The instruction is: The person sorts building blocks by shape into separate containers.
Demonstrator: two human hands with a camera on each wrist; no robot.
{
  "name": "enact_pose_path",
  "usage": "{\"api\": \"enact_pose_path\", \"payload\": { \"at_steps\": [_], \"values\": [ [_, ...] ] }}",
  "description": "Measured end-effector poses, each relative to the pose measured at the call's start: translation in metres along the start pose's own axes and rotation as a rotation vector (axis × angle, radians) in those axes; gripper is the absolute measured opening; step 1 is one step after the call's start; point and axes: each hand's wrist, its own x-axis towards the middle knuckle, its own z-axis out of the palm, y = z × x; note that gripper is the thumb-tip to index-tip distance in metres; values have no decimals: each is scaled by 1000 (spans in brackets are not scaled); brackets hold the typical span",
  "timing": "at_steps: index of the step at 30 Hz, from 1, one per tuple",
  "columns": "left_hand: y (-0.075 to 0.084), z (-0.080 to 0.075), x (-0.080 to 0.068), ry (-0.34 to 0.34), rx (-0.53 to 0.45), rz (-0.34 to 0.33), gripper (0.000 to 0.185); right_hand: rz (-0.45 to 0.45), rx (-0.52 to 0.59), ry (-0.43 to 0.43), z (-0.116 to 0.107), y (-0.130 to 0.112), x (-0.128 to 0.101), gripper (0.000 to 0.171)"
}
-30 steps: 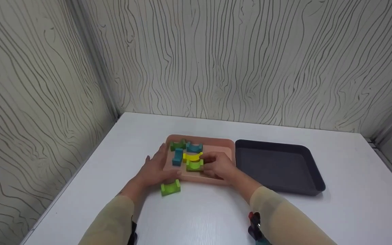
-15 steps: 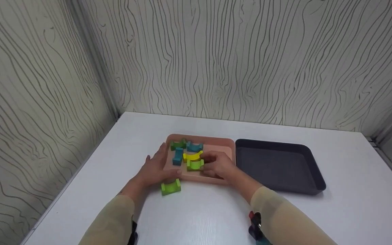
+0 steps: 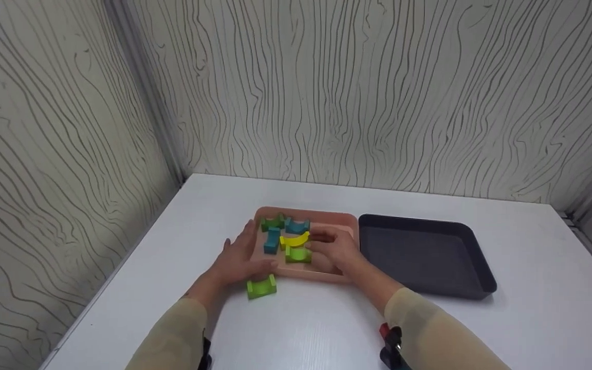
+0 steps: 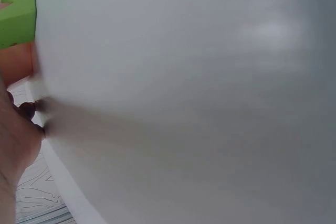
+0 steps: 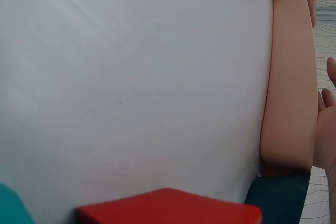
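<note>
A pink tray (image 3: 327,220) holds a dark green block (image 3: 272,223), a teal block (image 3: 297,225), a blue block (image 3: 271,240), a yellow curved block (image 3: 294,239) and a light green block (image 3: 297,254). My right hand (image 3: 333,249) lies inside the tray. Its curled fingertips touch the right ends of the yellow and light green blocks, and a grip does not show. My left hand (image 3: 238,259) rests with straight fingers along the tray's left rim. A second light green block (image 3: 261,287) stands on the table just below its thumb, also seen as a green block (image 4: 16,14) in the left wrist view.
An empty dark tray (image 3: 424,254) sits right of the pink one. The white table (image 3: 327,329) is boxed in by patterned walls on the left and behind. The right wrist view shows the pink tray's rim (image 5: 289,77) and a red object (image 5: 168,205) close to the lens.
The head view has shifted slightly. Both hands stay about where they were, and no block has visibly moved.
</note>
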Motion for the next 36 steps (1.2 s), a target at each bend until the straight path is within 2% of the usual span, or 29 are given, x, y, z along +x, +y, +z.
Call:
{"api": "enact_pose_path", "payload": {
  "at_steps": [4, 10, 15, 26, 31, 36],
  "values": [
    [2, 1, 1, 0, -2, 9, 128, -75, 69, 48, -4, -5, -4, 45],
    [3, -2, 4, -1, 5, 16, 125, -167, 187, 29, -11, -19, -16, 46],
    [3, -4, 3, -14, -7, 12, 126, -202, 160, -12, -11, -25, -32, 47],
    [5, -5, 3, -8, -3, -14, 130, -142, 121, -166, 7, -27, -75, 47],
    [5, -4, 1, -5, -2, -28, 131, -90, 103, -254, 20, -24, -85, 44],
    [5, -1, -1, -2, -9, -27, 131, -53, 73, -329, 30, -20, -90, 48]
  ]
}}
